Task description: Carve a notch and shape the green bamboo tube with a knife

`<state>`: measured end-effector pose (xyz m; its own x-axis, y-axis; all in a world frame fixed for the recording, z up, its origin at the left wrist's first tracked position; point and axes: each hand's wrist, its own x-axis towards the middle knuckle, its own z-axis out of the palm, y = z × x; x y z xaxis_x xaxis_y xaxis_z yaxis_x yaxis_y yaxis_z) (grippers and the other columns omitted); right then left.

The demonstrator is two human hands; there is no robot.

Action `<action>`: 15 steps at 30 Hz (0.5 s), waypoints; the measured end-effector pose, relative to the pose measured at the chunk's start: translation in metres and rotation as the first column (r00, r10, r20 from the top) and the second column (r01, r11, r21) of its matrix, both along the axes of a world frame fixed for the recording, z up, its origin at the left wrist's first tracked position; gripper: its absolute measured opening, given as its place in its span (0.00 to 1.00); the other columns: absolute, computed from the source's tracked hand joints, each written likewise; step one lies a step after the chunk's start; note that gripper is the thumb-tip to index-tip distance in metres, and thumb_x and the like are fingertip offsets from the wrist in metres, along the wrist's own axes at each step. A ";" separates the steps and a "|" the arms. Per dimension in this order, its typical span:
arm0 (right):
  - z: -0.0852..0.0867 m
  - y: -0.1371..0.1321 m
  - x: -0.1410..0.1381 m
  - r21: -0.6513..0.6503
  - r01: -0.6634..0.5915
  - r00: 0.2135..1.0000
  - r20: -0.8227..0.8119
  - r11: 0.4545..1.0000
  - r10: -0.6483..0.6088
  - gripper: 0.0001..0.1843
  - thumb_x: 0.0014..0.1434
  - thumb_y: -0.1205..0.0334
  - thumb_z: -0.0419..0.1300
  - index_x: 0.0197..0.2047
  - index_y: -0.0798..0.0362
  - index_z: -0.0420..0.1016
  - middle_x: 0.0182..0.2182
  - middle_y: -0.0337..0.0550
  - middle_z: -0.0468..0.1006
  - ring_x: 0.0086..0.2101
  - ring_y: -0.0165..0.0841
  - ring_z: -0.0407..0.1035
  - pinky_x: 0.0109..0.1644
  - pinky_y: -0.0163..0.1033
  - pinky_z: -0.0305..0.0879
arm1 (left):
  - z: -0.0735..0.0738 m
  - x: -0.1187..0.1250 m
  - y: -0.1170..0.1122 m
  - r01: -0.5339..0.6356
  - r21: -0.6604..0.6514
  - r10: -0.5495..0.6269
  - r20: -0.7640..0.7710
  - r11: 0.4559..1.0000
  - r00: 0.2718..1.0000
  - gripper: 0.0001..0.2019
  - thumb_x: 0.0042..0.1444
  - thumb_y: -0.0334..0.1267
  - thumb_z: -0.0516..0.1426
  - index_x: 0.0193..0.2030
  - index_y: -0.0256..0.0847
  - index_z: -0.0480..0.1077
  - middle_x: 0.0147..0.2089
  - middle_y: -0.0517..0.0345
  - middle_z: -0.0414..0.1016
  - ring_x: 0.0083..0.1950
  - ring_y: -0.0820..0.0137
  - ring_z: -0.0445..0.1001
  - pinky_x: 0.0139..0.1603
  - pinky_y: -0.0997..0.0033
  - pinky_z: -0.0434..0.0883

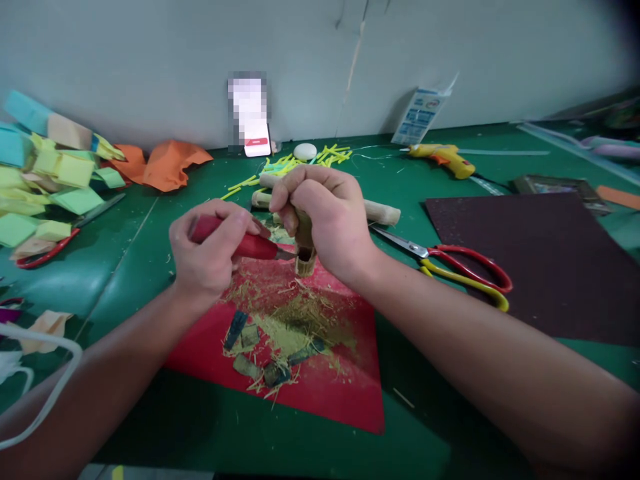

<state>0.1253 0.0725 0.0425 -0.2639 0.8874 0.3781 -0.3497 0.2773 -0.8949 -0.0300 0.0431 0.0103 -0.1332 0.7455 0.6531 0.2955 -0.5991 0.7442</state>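
My left hand [213,250] is closed around a red-handled knife [250,247], whose blade tip points right at a short bamboo piece [305,257]. My right hand [327,217] grips that bamboo piece from above and holds it upright on a red mat [345,380]. Bamboo shavings [290,320] and a few dark bark chips lie on the mat just in front of both hands.
Red-and-yellow scissors [460,270] lie right of my right hand, beside a dark brown sheet [540,260]. Longer bamboo sticks [383,213], yellow strips, a white oval object, a phone and a yellow glue gun [443,159] sit behind. Coloured paper pieces [45,180] pile up at the left.
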 end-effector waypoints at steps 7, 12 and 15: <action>-0.001 0.000 0.000 -0.013 -0.004 1.000 0.018 1.000 0.004 0.11 0.54 0.69 0.53 0.22 0.53 0.69 0.15 0.33 0.63 0.18 0.23 0.55 0.21 0.31 0.52 | -0.020 -0.007 0.022 0.103 -0.284 -0.036 0.229 0.953 0.973 0.15 0.59 0.45 0.58 0.24 0.42 0.70 0.22 0.63 0.77 0.11 0.82 0.56 0.11 0.74 0.51; 0.000 -0.001 0.000 -0.003 -0.005 1.000 0.029 1.000 0.005 0.12 0.55 0.70 0.52 0.22 0.54 0.68 0.15 0.33 0.62 0.18 0.23 0.55 0.21 0.31 0.53 | -0.022 -0.005 0.026 0.178 -0.419 0.002 0.394 0.890 0.919 0.13 0.54 0.44 0.60 0.22 0.40 0.70 0.21 0.61 0.76 0.15 0.80 0.63 0.12 0.76 0.56; 0.000 0.000 0.001 0.008 0.000 1.000 0.031 1.000 -0.001 0.13 0.55 0.71 0.51 0.22 0.54 0.68 0.16 0.33 0.62 0.18 0.22 0.56 0.22 0.31 0.53 | -0.024 -0.004 0.031 0.261 -0.489 0.010 0.484 0.832 0.875 0.19 0.51 0.50 0.63 0.20 0.38 0.68 0.18 0.62 0.73 0.15 0.80 0.65 0.11 0.78 0.51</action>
<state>0.1259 0.0724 0.0429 -0.2752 0.8845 0.3766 -0.3216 0.2845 -0.9031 -0.0337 0.0739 -0.0134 -0.1884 0.9811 0.0451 -0.2013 -0.0835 0.9760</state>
